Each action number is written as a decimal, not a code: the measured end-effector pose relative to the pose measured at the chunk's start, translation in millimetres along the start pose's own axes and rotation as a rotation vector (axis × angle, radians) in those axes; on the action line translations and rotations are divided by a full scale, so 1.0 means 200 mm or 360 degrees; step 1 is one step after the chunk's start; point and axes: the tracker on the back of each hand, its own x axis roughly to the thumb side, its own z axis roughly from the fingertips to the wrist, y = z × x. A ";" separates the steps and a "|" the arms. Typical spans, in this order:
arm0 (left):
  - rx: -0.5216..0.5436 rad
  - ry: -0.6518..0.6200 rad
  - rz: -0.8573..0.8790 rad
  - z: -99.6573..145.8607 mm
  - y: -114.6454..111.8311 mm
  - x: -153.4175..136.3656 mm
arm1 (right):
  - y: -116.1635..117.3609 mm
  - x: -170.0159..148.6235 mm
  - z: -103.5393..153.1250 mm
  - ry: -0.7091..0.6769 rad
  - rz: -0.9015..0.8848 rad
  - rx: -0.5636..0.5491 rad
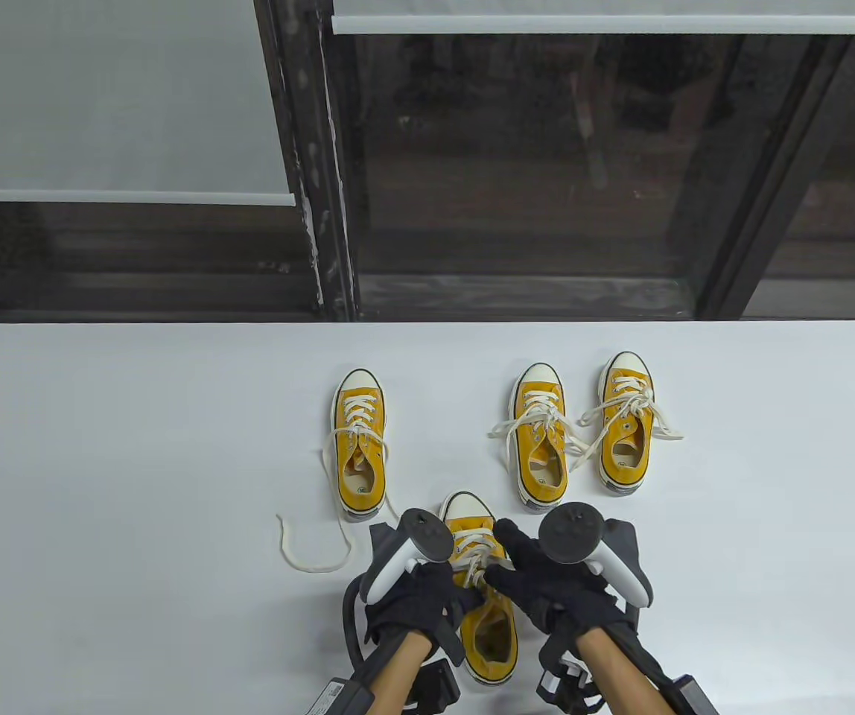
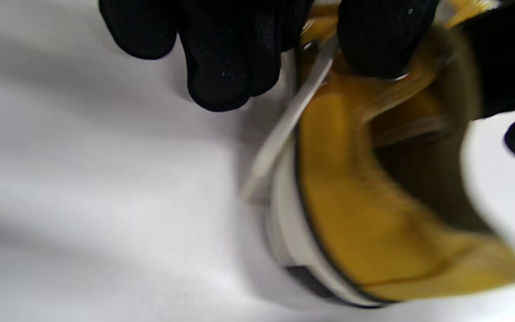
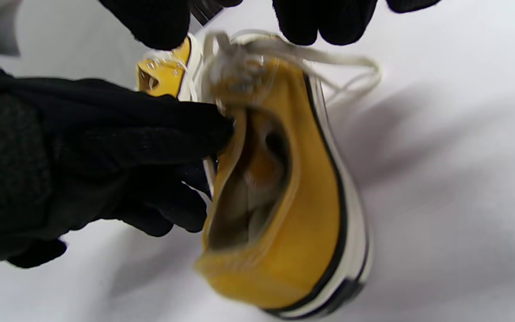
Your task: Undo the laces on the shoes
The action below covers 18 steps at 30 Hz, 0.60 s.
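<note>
A yellow sneaker (image 1: 488, 633) lies at the table's near edge, toe pointing away, with both gloved hands on its laces. My left hand (image 1: 451, 588) is at the shoe's left side. In the blurred left wrist view a fingertip (image 2: 378, 40) presses a white lace (image 2: 284, 129) that runs down beside the sole. My right hand (image 1: 498, 555) is over the knot (image 3: 239, 67). Its fingertips (image 3: 320, 18) hover just above the lace loops (image 3: 351, 76), and its grip is unclear. The left hand's fingers (image 3: 150, 143) touch the shoe's collar.
Three more yellow sneakers stand farther back. One (image 1: 359, 447) is left of centre, with a long loose lace (image 1: 308, 555) trailing toward me. Two (image 1: 539, 439) (image 1: 627, 424) stand side by side at the right, laces spread out. The white table (image 1: 100, 484) ends at a dark window wall.
</note>
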 end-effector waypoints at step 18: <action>-0.0019 -0.0030 0.0098 -0.01 0.03 -0.03 | 0.10 -0.02 -0.06 0.0033 0.0129 -0.0024</action>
